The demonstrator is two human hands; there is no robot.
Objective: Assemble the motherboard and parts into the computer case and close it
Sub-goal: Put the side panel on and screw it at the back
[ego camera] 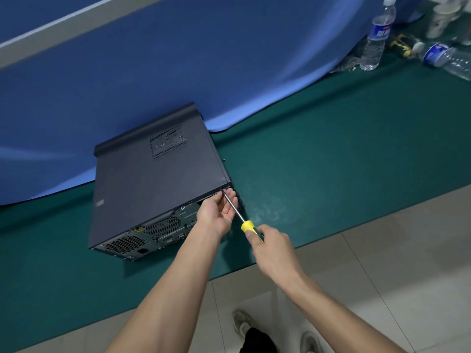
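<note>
A dark grey computer case (153, 179) lies on its side on the green mat (318, 161), its side panel on top and its rear ports facing me. My right hand (270, 247) grips the yellow handle of a screwdriver (237, 212). The shaft's tip meets the case's upper rear right corner. My left hand (216, 212) rests at that corner, palm up, its fingers cupped under the shaft near the tip. Whether they pinch a screw there is hidden.
Two clear water bottles, one standing (377, 36) and one lying (446, 58), sit at the far right with paper cups (441, 19). A blue cloth (178, 59) hangs behind the case. The table's front edge runs diagonally over a tiled floor (382, 250).
</note>
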